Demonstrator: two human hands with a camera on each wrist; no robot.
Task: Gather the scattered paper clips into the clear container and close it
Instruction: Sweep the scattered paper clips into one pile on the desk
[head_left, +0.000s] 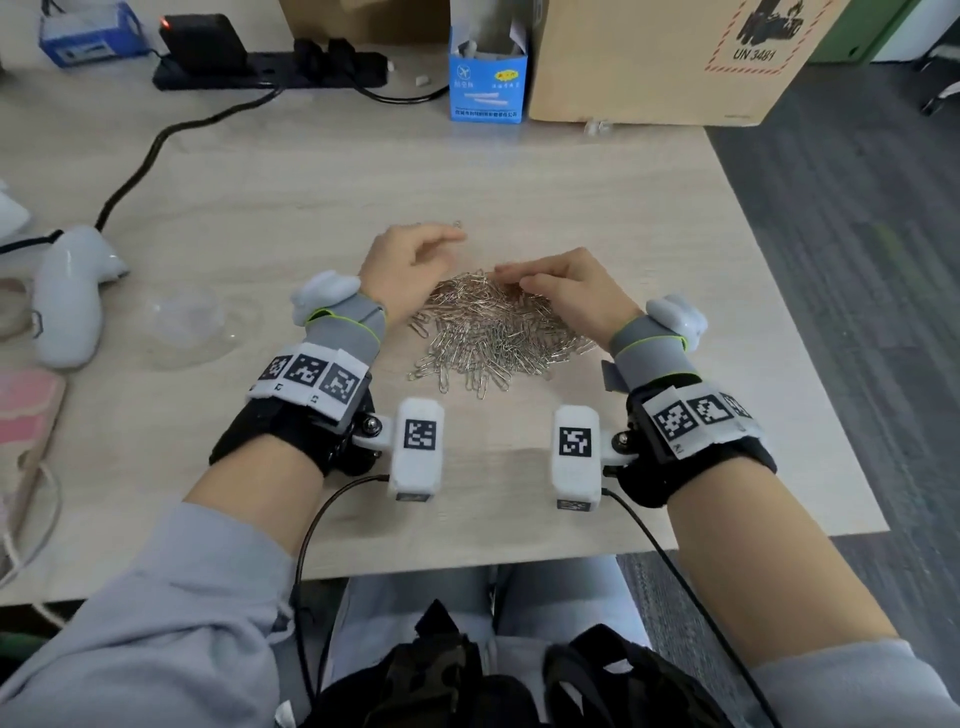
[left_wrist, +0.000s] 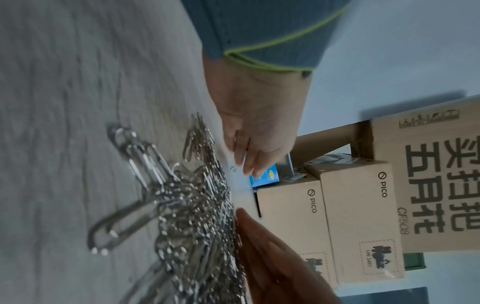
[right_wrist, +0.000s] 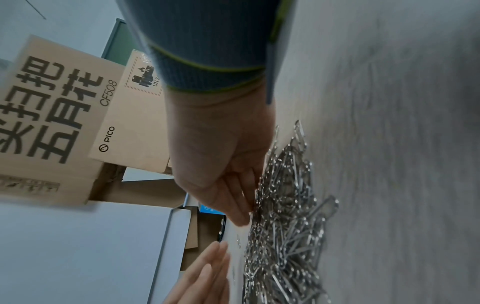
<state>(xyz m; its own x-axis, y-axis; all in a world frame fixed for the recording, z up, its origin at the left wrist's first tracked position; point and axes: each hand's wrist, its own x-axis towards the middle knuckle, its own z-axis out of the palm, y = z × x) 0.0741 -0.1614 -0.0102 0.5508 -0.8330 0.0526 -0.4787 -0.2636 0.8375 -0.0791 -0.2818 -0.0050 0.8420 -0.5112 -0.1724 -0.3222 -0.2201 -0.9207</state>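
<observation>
A heap of silver paper clips (head_left: 488, 332) lies on the wooden table (head_left: 311, 182) between my hands. My left hand (head_left: 421, 254) sits at the heap's far left edge, its fingers loosely extended to the right and holding nothing. One stray clip (head_left: 457, 224) lies just beyond its fingertips. My right hand (head_left: 540, 283) rests on the heap's far right side, its straight fingers pointing left across the clips. The left wrist view shows the left hand (left_wrist: 249, 160) beside the clips (left_wrist: 197, 216). The right wrist view shows the right hand (right_wrist: 233, 201) touching the clips (right_wrist: 285, 226). The clear container (head_left: 192, 327) stands open, well to the left.
A white controller (head_left: 67, 306) and its black cable lie at the left. Along the back stand a power strip (head_left: 270, 73), a blue carton (head_left: 488, 83) and a large cardboard box (head_left: 654, 62). A pink item (head_left: 26, 415) lies at the left edge. The table's right edge runs close to my right wrist.
</observation>
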